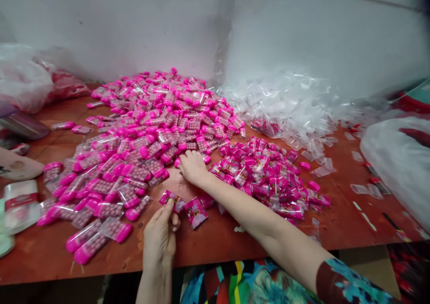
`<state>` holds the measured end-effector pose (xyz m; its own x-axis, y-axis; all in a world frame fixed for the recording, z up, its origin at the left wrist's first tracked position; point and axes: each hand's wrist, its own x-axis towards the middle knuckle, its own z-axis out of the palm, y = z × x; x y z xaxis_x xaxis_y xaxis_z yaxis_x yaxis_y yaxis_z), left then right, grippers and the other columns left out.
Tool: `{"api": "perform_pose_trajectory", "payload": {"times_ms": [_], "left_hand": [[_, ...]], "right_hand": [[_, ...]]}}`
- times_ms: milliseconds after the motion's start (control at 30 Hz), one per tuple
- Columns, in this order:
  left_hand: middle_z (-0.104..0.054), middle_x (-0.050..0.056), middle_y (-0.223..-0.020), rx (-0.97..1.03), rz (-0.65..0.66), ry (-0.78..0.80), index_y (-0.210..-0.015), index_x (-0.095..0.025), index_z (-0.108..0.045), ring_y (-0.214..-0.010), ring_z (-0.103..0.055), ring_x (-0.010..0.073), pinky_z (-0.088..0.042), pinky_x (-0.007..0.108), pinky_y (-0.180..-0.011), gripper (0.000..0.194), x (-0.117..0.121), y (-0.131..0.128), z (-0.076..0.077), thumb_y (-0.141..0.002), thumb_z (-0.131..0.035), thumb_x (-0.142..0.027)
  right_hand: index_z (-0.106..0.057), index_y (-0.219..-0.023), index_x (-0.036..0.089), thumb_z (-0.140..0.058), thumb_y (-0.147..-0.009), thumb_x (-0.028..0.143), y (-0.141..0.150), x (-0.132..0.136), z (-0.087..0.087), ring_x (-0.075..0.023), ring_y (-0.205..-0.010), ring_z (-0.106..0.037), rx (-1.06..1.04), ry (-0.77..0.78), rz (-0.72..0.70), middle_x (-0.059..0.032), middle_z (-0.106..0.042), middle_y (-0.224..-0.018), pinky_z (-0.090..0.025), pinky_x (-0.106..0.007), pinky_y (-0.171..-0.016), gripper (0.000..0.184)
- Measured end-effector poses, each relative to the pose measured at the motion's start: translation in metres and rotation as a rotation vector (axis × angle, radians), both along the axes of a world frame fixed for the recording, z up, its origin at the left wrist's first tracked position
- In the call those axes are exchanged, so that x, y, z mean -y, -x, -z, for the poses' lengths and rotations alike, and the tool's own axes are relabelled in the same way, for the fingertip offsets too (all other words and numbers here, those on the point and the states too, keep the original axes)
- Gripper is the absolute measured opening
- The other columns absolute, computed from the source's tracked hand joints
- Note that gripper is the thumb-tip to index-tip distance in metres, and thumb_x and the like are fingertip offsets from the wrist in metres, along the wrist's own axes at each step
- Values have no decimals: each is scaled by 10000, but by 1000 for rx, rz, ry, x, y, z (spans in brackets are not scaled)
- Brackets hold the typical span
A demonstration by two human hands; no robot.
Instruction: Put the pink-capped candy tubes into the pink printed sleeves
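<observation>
Containers [161, 115] of clear plastic, pink-capped and bead-filled, heap on the reddish bench [218, 243]. Near them, the left hand [159, 232] pinches a glossy packet [177, 202]; the right hand [193, 167] curls against their edge, grip unclear.

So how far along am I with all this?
Filling and capping look done on the big pile of bead-filled tubes. Your left hand holds a pink packet; your right hand is at the pile's edge. Apparently left: the loose packet heap and the clear plastic pieces, though I can't tell how many.
</observation>
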<state>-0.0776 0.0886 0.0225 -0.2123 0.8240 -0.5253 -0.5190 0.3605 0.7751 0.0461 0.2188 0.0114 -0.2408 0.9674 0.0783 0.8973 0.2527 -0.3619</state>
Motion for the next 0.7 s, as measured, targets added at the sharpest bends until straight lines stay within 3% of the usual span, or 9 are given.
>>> {"api": "perform_pose_trajectory", "payload": {"times_ms": [167,267,333,400,500,600,700], "left_hand": [[-574,-63,-562,92,-72,39,-689,-145,-636,-383,-382,28,-270,158,-344,289,1,4,-3,-568,-886,-226],[-564,-64,-566,154,-83,66,-710,-143,-616,-372,-375,26,-285,159,-342,248,4,5,-7,-640,-848,-193],[-548,-69,-556,191,-89,83,-720,-142,-600,-361,-359,24,-282,157,-333,221,7,5,-10,-684,-817,-167],[-534,-77,-552,230,-80,82,-727,-144,-582,-352,-338,22,-272,156,-324,209,10,2,-13,-713,-791,-150],[-505,-88,-539,286,-44,73,-723,-156,-550,-347,-323,26,-274,158,-319,213,15,-6,-15,-747,-762,-148],[-486,-89,-529,328,-28,103,-724,-158,-542,-341,-325,30,-276,159,-315,188,19,-19,-14,-793,-717,-149],[-476,-85,-525,357,-25,122,-708,-154,-535,-337,-330,30,-264,157,-307,193,22,-34,-12,-825,-689,-161]], "right_hand": [[-624,-1059,73,-469,-942,139,12,6,10,-313,-1163,-493,-29,61,-25,-223,-598,-1166,-372,-505,-988,205],[-615,-1024,117,-459,-978,239,3,26,6,-244,-1031,-575,-114,98,-90,-138,-646,-1059,-450,-415,-921,203],[-585,-1058,140,-408,-1011,303,-9,45,0,-165,-847,-619,-367,219,-156,-55,-648,-916,-509,-309,-783,246],[-529,-1149,150,-413,-1013,343,-23,67,-5,-109,-683,-613,-803,440,-192,0,-613,-824,-521,-236,-643,263],[-428,-1278,178,-541,-956,399,-41,103,-8,-88,-557,-613,-1311,704,-143,29,-594,-793,-499,-191,-483,407],[-388,-1299,195,-602,-912,441,-53,133,-5,-87,-481,-605,-1433,734,-44,25,-632,-782,-445,-161,-376,506],[-368,-1309,205,-601,-906,445,-58,154,0,-74,-439,-575,-1446,652,47,36,-634,-758,-419,-145,-344,523]]}}
